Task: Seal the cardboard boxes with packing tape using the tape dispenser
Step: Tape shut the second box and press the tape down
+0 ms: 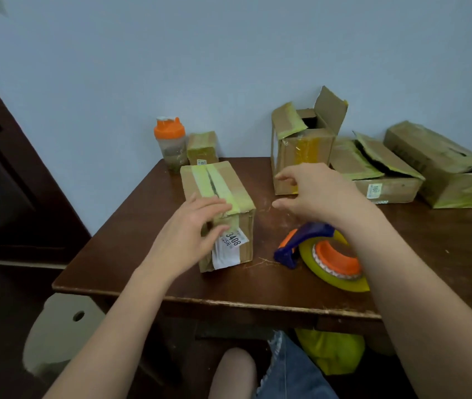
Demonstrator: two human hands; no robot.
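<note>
The left hand (pixel 197 223) rests with relaxed fingers on the near end of the taped box (pixel 219 210), which sits mid-table. The right hand (pixel 312 194) hovers loose, holding nothing, above bare wood between that box and the open box (pixel 301 151). The dispenser (pixel 324 254) lies near the table (pixel 148 272) front edge (under the right wrist). More boxes (pixel 419 171) crowd the far right.

1. The left hand (pixel 197 223) reaches toward 1 o'clock, palm down, fingers straight and spread, thumb tucked below.
2. The right hand (pixel 312 191) reaches toward 11 o'clock, fingers loosely extended, thumb apart, holding nothing.
3. Both forearms are bare, converging from the lower corners.
</note>
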